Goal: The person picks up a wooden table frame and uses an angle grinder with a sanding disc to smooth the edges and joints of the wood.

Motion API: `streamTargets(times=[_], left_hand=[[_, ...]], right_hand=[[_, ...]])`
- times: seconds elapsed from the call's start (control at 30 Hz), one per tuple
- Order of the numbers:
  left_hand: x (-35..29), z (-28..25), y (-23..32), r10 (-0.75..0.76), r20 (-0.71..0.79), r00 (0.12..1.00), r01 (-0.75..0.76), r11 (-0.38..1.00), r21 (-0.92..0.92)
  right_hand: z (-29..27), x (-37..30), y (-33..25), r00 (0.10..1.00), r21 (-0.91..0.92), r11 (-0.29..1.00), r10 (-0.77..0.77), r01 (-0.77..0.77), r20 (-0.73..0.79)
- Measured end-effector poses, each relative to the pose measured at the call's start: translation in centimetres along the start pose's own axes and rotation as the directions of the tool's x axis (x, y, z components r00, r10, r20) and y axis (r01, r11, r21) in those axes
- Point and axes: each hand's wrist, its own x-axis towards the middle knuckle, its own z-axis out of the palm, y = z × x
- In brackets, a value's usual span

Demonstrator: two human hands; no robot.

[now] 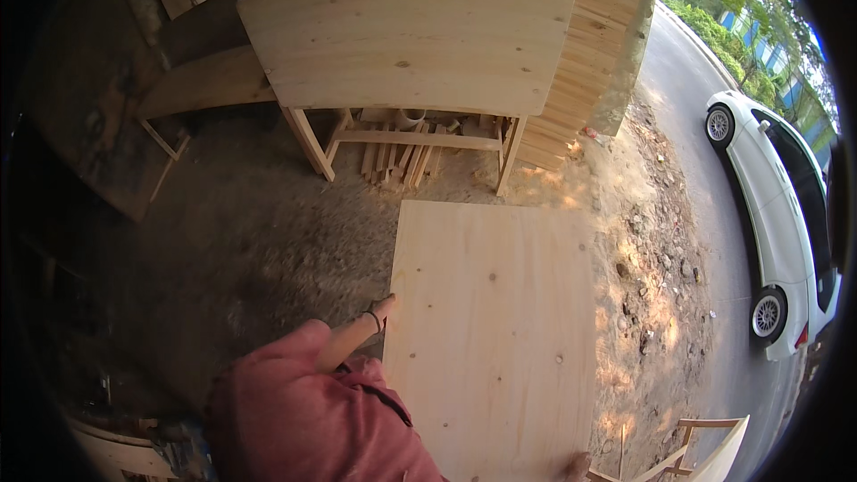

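A large pale wooden panel (491, 321) with several dark knots stretches out in front of me, down to the lower edge of the view. My left hand (384, 308), with a dark band at the wrist, is closed on the panel's left edge; part of its fingers is hidden. The red sleeve of that arm comes in from the lower left. At the panel's lower right edge only a small, blurred part of my right hand (578, 466) shows, touching the board. Its fingers cannot be made out.
Beyond the panel stands a wooden table (411, 36) with a pale top and slanted legs. Wood strips (402, 163) lie beneath it. Stacked planks (571, 62) are at its right. A white car (777, 214) is on the road; a wooden frame (696, 451) stands lower right.
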Motion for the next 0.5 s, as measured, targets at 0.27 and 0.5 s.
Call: streamTargets(times=[0.27, 0.5], left_hand=[[9.2, -5.5, -2.4, 0.288, -0.008, 0.958, -0.230, 0.779, 0.584], [12.4, -5.8, -2.3, 0.131, 0.156, 0.979, -0.192, 0.854, 0.483]], right_hand=[[5.6, -4.2, -1.0, 0.976, 0.018, 0.996, 0.086, -0.084, -0.199], [17.9, -21.8, -5.9, 0.890, 0.187, 0.963, 0.253, -0.194, -0.379]])
